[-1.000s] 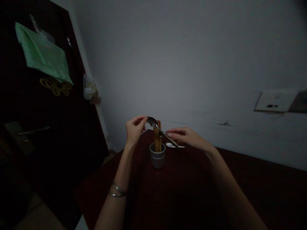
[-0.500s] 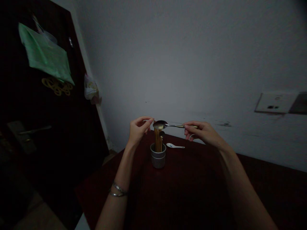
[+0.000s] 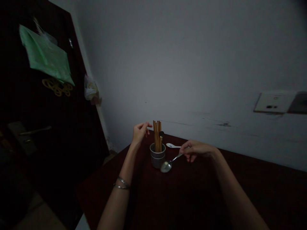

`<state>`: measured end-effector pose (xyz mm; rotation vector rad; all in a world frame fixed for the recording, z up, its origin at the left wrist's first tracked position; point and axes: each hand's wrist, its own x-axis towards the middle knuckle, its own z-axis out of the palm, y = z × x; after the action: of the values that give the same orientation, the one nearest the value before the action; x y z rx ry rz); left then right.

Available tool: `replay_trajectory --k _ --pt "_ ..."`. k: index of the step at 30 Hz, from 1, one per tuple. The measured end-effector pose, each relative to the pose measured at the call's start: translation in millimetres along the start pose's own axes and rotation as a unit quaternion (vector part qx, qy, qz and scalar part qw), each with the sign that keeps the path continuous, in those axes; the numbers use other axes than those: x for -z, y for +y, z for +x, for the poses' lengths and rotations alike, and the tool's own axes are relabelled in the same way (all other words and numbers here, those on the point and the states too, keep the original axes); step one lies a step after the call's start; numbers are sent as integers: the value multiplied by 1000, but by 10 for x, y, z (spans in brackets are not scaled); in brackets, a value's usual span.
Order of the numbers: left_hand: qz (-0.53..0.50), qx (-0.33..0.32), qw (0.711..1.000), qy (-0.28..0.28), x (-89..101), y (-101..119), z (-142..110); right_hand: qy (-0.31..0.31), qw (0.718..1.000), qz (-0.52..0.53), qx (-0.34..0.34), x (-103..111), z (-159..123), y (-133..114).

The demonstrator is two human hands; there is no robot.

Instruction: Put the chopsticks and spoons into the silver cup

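My right hand (image 3: 195,149) pinches the handle of a metal spoon (image 3: 166,166). The spoon slants down to the left, its bowl low at the front right of a grey cylindrical holder (image 3: 157,160). Whether the bowl touches the table cannot be told. Several wooden chopsticks (image 3: 157,135) stand upright in that holder, along with a dark round-ended utensil (image 3: 161,134). My left hand (image 3: 140,132) hovers just left of the chopstick tops, fingers loosely bent and apart, holding nothing visible. Behind my right fingers lies a white spoon (image 3: 171,145), its handle end partly hidden.
The dark red table (image 3: 153,198) meets a grey wall (image 3: 177,70) at the back. A socket plate (image 3: 274,101) is on the wall at right. To the left is a dark door with a handle (image 3: 35,130) and a hanging green cloth (image 3: 46,56).
My right hand has lowered the metal spoon from above the chopsticks to beside the holder's base, tilting its bowl down. My left hand has shifted slightly down and right.
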<state>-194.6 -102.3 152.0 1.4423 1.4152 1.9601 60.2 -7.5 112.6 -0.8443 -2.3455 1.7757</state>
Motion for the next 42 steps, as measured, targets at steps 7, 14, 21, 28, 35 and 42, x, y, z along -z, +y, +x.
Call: replay_trajectory --k 7,14,21,28,35,42 --pt "37 30 999 -15 -8 -176 23 -62 994 17 -89 -181 431 370" --pt "44 52 997 -19 -24 -337 44 -80 991 23 -102 -209 489 519" --pt "50 73 996 -32 -60 -459 53 -28 991 18 -127 -192 547 561" --pt "46 88 994 -42 -63 -507 44 5 992 11 -127 -168 602 636" --pt "51 92 994 -25 -44 -552 51 42 991 4 -126 -133 516 492" --pt "201 130 971 -9 31 -749 57 234 972 26 -11 -173 661 102"
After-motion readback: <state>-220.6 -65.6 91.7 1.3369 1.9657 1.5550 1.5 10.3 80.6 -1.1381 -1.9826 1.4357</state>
